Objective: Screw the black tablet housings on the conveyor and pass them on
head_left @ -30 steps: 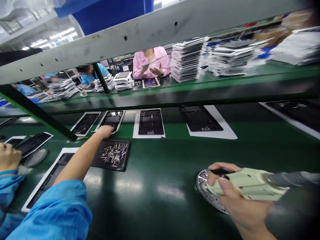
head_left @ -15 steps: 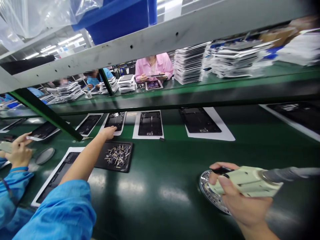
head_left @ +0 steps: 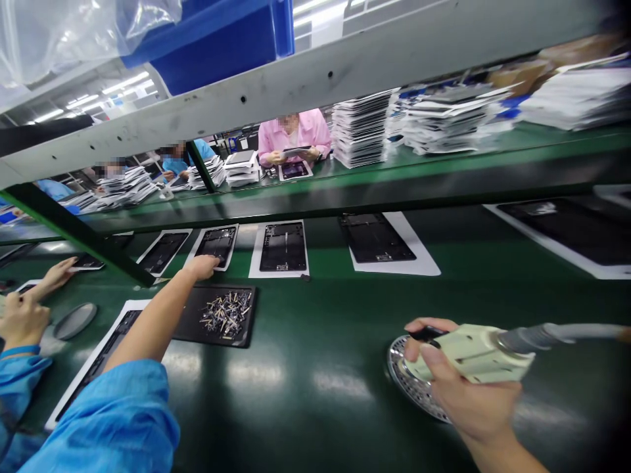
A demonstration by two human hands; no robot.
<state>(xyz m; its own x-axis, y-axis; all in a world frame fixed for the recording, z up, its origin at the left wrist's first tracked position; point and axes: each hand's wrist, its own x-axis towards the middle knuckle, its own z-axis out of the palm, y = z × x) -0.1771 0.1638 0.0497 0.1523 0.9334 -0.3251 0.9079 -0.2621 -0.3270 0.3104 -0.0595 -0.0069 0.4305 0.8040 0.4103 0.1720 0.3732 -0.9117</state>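
Note:
My left arm stretches forward, with my left hand at the near edge of a black tablet housing lying on a white sheet. Its fingers are curled together; whatever they pinch is too small to make out. Below that wrist is a black tray with a heap of small metal-and-dark parts. My right hand wraps round a pale green electric screwdriver with a black trigger and a grey cable. The screwdriver is over a round metal dish with small screws; its tip is hidden.
More black housings on white sheets line the green bench. Another housing lies under my left forearm. A co-worker's hands are at far left, near a round grey lid. A metal beam crosses above.
The whole view has shifted slightly left. My left hand has drawn back a little from the housing toward its near left corner. My right hand still holds the screwdriver over the dish.

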